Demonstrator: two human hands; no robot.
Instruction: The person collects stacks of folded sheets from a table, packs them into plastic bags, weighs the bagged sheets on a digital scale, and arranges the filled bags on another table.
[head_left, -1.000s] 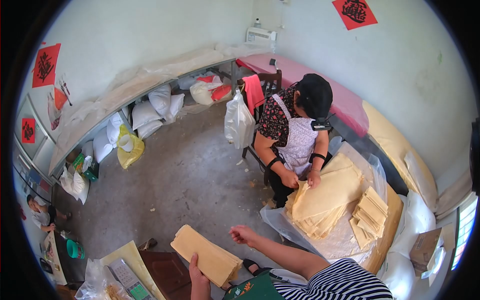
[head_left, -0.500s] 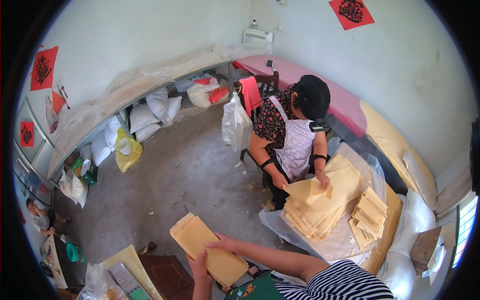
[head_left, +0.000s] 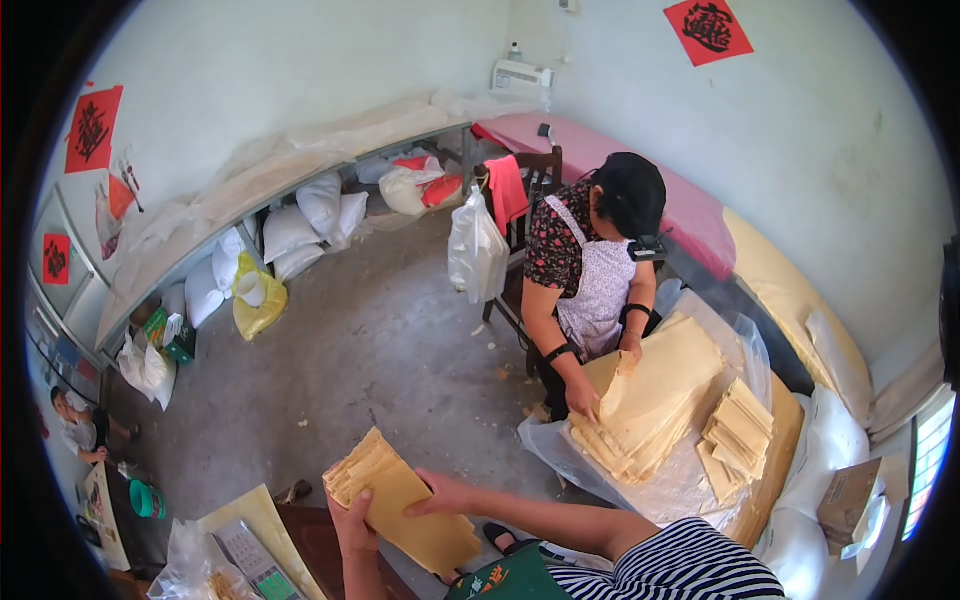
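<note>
One left hand (head_left: 352, 513), one right hand (head_left: 440, 493), both clamped on a tan rectangular stack of thin sheets (head_left: 398, 515), mid-air off the edge of the wooden tabletop (head_left: 777, 475); probably light, bendy, tear-prone: long edges suit.

One left hand (head_left: 352, 515) and one right hand (head_left: 442, 493) are holding one stack (head_left: 430, 535) of sheets; two other people (head_left: 600, 285) are sitting beyond.
Three black-lettered red signs (head_left: 709, 32) are hanging, two at left and one at far right; one large pile (head_left: 670, 370) and one small pile (head_left: 740, 425) of sheets are lying at near right; one chair (head_left: 543, 163) is standing farther off, one yellow bag (head_left: 262, 316) is sitting at left, one cardboard box (head_left: 846, 502) at right.
</note>
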